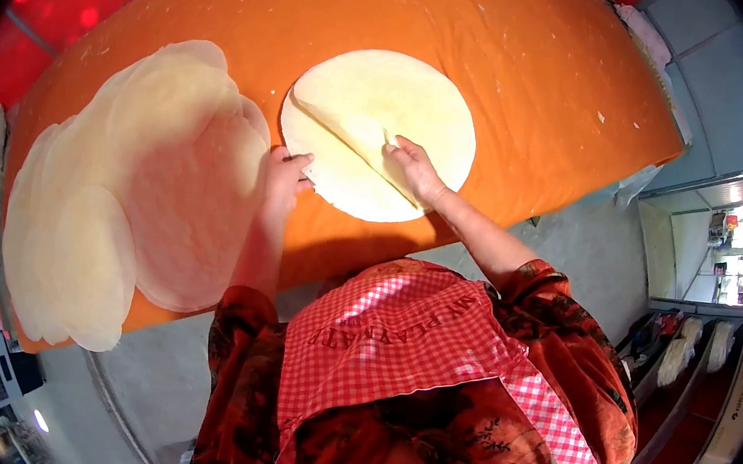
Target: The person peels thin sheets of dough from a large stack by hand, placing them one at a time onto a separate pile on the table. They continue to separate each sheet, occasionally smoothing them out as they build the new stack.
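A thin, pale, round sheet (pixel 378 95) lies on top of at least one more like it, its near side turned back toward the far side so that a slanting edge crosses the round and bares the lower sheet (pixel 334 162) on the near side. It should be light and limp, quick to crease and easy to tear, so a broad, gentle hold along the loose edge, with fingertips at two spread places, would suit it better than one hard pinch. The right hand (pixel 414 168) reaches over the round from the near right, thumb and fingers closed on the turned-back edge, close to the middle. The left hand (pixel 286 175) is at the round's near-left rim, fingers bent; whether it grips a layer there I cannot tell. The round rests on the orange cloth (pixel 553 88) covering the desk, right of a wide overlapping spread of similar sheets (pixel 77 244), with bare cloth beyond it.
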{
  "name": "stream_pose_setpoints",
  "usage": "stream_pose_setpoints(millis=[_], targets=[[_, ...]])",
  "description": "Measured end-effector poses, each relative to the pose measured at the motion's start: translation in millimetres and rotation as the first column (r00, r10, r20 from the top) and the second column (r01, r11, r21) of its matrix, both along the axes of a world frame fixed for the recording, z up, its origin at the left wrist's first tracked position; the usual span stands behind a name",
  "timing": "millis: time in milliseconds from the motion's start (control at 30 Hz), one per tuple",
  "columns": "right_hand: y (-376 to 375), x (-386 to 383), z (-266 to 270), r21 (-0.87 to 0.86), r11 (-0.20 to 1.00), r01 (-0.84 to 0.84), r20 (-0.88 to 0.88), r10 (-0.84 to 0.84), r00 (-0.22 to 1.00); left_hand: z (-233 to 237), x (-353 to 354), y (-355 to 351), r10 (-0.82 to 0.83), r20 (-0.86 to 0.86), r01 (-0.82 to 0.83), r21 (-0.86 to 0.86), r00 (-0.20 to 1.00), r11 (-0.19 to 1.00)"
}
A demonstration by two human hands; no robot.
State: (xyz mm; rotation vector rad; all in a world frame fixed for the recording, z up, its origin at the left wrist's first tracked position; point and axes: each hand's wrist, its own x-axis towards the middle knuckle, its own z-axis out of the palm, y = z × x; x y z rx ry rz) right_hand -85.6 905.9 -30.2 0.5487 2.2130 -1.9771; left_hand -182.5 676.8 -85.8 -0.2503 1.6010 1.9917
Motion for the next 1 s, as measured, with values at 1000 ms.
stream_pose_setpoints(millis=[1000], targets=[[-101.2,-17.2,7.8,0.844,0.434,-0.316,0.148,0.379,0.914,-26.9,17.4,-2.4,0.051,0.220,-0.141,0.415,0.974,0.899]])
